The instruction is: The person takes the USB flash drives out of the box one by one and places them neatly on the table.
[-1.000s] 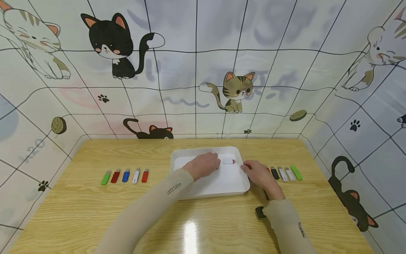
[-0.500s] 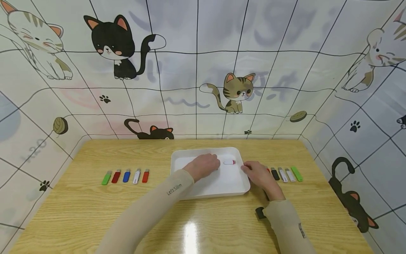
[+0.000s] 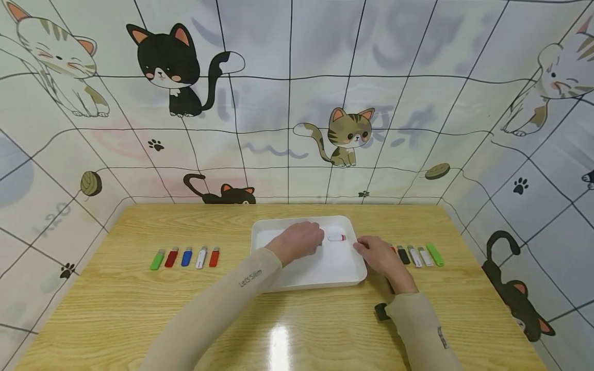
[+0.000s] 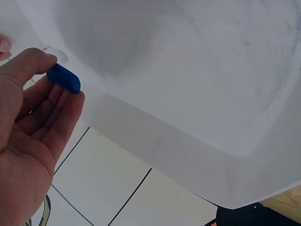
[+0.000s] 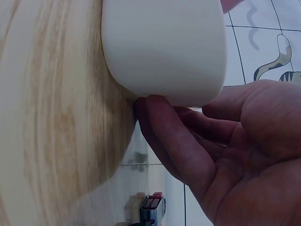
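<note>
In the head view my left hand (image 3: 298, 241) reaches over the white tray (image 3: 311, 270). The left wrist view shows it pinching a blue USB stick (image 4: 64, 78) between thumb and fingertips. A white USB stick with a red end (image 3: 336, 237) lies in the tray, just right of that hand. My right hand (image 3: 381, 256) grips the tray's right edge. Up close, its fingers (image 5: 181, 141) press the outside of the tray wall (image 5: 162, 52) and the thumb lies towards the rim.
Left of the tray stands a row of several USB sticks, such as a blue one (image 3: 186, 256). Another row, with a green one (image 3: 435, 255) at its end, lies beyond my right hand. A cat-printed sheet (image 3: 287, 129) rises behind the wooden table (image 3: 325, 330).
My left hand rises very slightly over the tray, and a small grey tip now shows by its fingers. My right hand keeps its place at the tray's edge.
</note>
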A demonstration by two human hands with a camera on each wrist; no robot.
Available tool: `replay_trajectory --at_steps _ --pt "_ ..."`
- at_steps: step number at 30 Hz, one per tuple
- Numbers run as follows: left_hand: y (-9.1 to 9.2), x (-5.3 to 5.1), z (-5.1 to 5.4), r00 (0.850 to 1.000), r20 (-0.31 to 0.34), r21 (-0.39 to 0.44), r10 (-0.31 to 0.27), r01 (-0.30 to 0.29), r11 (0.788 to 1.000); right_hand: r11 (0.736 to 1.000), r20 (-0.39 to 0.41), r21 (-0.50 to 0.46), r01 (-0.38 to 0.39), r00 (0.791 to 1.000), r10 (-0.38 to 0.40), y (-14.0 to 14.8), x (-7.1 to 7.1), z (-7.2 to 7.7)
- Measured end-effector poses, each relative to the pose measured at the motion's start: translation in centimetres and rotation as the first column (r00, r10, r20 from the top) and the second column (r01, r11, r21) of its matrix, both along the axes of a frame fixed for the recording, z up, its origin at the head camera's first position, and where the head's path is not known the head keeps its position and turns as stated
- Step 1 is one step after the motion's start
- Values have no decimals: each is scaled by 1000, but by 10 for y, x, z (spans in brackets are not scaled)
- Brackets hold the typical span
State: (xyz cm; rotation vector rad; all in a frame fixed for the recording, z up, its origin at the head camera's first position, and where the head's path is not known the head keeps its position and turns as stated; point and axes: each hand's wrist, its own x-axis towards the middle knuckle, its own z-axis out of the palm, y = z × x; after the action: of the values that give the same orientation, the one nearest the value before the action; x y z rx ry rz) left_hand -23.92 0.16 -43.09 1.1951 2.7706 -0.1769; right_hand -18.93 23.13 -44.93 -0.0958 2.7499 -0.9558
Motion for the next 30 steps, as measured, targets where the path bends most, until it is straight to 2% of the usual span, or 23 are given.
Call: replay_trajectory --at_steps 6,16,24,30 --pt "-7 4 14 999 0 42 39 -39 998 1000 7 9 3 1000 -3 -1 -2 -1" --pt "-26 14 31 998 -12 198 64 -61 978 1000 14 21 9 1000 -9 0 -2 0" --pt "-46 24 34 994 -24 317 107 -94 944 1000 -12 26 -12 1000 12 1 0 3" --pt "-70 32 32 985 -67 355 158 -125 927 1000 -4 11 -8 1000 8 0 0 1"
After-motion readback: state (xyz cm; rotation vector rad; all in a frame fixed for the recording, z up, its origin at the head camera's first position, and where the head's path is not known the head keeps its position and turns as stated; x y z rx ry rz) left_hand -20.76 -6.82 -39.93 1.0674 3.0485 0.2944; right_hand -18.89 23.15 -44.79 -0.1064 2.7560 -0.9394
